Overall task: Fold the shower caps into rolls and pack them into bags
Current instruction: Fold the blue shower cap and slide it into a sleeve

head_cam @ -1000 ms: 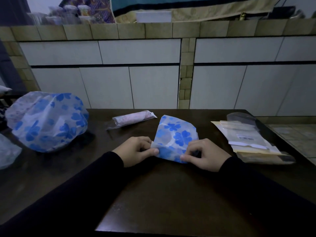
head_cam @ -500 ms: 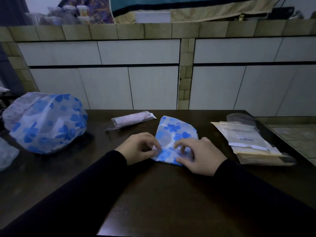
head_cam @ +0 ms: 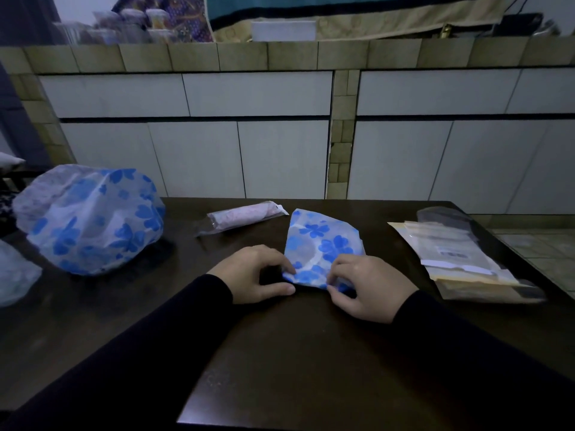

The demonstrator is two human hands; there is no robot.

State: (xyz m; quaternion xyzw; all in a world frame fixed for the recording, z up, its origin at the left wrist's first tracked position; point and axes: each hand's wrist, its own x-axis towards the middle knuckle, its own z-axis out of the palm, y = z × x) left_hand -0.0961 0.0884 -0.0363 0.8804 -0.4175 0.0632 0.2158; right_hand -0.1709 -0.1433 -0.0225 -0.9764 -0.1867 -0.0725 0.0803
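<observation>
One pink shower cap (head_cam: 245, 215) lies rolled and bagged near the tabletop's (head_cam: 295, 353) far edge. Both hands pinch the near edge of a folded blue-flowered cap (head_cam: 323, 244) at the centre: left hand (head_cam: 253, 275), right hand (head_cam: 370, 286). Unfolded caps (head_cam: 90, 219) wait at the left edge, empty bags (head_cam: 460, 256) at the right.

Home kitchen area. Tiled counter (head_cam: 280, 54) with white cabinet panels (head_cam: 193, 157) below, storage jars (head_cam: 130, 26) on top. Dark wooden table (head_cam: 280, 353) in front.

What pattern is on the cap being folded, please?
Blue flowers on translucent white, on the folded cap; head view.
</observation>
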